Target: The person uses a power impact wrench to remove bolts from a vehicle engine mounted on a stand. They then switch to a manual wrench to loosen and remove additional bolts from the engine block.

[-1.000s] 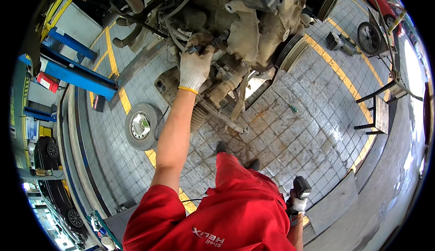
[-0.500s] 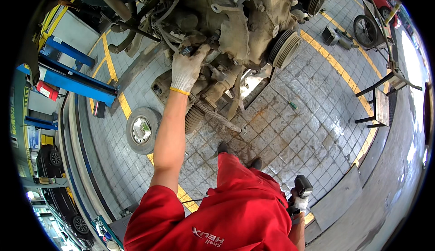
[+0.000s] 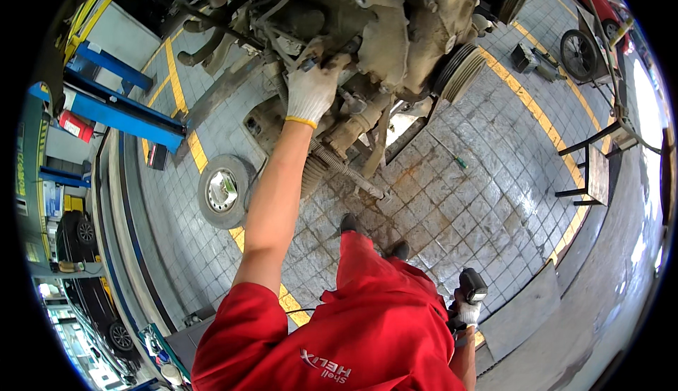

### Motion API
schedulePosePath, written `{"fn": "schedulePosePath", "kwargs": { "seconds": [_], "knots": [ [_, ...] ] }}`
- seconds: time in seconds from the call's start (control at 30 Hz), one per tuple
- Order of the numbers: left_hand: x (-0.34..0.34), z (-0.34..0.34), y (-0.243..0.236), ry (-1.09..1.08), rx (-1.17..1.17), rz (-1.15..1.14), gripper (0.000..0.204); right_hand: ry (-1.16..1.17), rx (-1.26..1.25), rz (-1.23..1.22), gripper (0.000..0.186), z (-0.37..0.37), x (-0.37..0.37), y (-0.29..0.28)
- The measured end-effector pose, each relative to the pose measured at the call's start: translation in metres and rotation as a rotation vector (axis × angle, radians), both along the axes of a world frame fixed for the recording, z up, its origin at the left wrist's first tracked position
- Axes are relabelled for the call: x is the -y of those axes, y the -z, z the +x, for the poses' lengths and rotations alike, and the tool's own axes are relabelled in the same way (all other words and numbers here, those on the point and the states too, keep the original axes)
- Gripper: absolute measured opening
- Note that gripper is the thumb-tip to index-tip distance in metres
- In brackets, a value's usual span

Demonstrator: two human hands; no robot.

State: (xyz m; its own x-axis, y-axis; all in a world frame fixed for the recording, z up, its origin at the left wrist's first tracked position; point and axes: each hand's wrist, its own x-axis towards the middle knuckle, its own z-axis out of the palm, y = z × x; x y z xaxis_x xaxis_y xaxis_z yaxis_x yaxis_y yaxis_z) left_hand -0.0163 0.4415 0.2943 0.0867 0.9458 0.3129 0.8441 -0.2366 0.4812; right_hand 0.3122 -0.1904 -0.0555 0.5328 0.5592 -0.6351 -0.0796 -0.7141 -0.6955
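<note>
My left hand [image 3: 312,93], in a white knit glove with a yellow cuff, reaches up among the hoses and brackets of a dirty engine [image 3: 385,34]. Its fingers curl round something at the engine's side that I cannot make out; their tips are partly hidden. To the right of the hand are the engine's grooved belt pulley [image 3: 460,73] and, lower down, a rod with a ribbed rubber boot [image 3: 342,166]. Down at my right side, my right hand [image 3: 467,313], also gloved, is closed on the grip of a dark cordless power tool [image 3: 472,286].
A loose wheel [image 3: 224,192] lies on the tiled floor at left, near blue lift arms [image 3: 127,119]. On the right stand a small stool [image 3: 595,174] and a cart with a spoked wheel [image 3: 578,54]. A green-handled screwdriver-like tool [image 3: 460,161] lies on the tiles.
The view has shifted a little, so the engine and my left hand appear further right. My left hand stays at about the same engine spot; the right still holds the power tool.
</note>
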Motion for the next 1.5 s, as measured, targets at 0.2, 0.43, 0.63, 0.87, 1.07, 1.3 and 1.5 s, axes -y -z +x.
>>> {"fn": "schedulePosePath", "kwargs": {
  "seconds": [0.2, 0.43, 0.63, 0.87, 1.07, 1.3, 1.5],
  "knots": [
    [-0.004, -0.015, 0.007, 0.011, -0.062, -0.014, 0.055, -0.071, 0.050, -0.016, 0.057, -0.009, -0.033, -0.045],
    [0.007, -0.003, 0.002, 0.050, -0.272, 0.172, 0.046, -0.040, 0.044, 0.056, 0.053, -0.026, -0.047, -0.069],
    [0.005, -0.002, 0.002, 0.069, -0.206, 0.359, 0.054, 0.079, 0.102, 0.143, 0.032, -0.049, -0.047, -0.080],
    [0.017, -0.018, 0.012, -0.028, -0.126, 0.215, 0.062, -0.005, 0.043, 0.143, 0.069, -0.026, -0.013, -0.022],
    [0.037, -0.052, 0.024, 0.216, 0.591, 0.016, 0.046, 0.025, -0.019, 0.113, 0.065, -0.025, -0.012, -0.014],
    [0.059, -0.072, 0.008, 0.285, 0.793, -0.147, 0.050, 0.118, -0.061, 0.092, 0.058, -0.044, -0.046, -0.071],
    [0.146, -0.044, 0.015, -0.100, -0.036, 0.316, 0.081, -0.158, 0.210, 0.169, 0.060, -0.029, -0.042, -0.054]
  ]
}}
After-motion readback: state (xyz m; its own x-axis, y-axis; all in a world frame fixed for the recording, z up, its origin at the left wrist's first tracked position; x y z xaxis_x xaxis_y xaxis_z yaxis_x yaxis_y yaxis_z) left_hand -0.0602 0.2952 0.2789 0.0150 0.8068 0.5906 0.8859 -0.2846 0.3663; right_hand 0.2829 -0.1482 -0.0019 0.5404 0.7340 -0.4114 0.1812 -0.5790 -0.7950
